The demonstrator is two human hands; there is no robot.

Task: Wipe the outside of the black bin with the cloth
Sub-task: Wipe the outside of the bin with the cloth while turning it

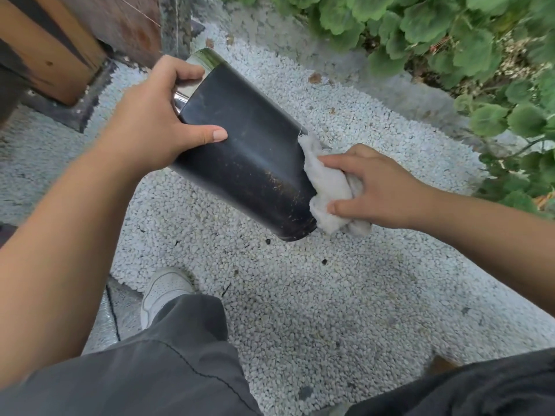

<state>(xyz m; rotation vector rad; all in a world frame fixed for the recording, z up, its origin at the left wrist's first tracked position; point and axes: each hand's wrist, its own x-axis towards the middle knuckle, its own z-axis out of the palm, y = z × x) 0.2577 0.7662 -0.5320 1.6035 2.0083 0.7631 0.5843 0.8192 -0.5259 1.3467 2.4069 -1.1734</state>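
Note:
The black bin (pixel 252 151) is a dusty cylinder with a shiny metal rim, held tilted in the air with its base pointing down and right. My left hand (pixel 156 121) grips it near the rim, thumb across the black side. My right hand (pixel 378 190) presses a crumpled white cloth (pixel 327 187) against the bin's right side near the base. Pale scratches and specks show on the lower part of the bin.
White gravel (pixel 300 295) covers the ground below. A wooden post on a dark base (pixel 60 64) stands at the upper left. Green leafy plants (pixel 450 34) line a stone kerb at the upper right. My grey trouser legs and a white shoe (pixel 162 292) are underneath.

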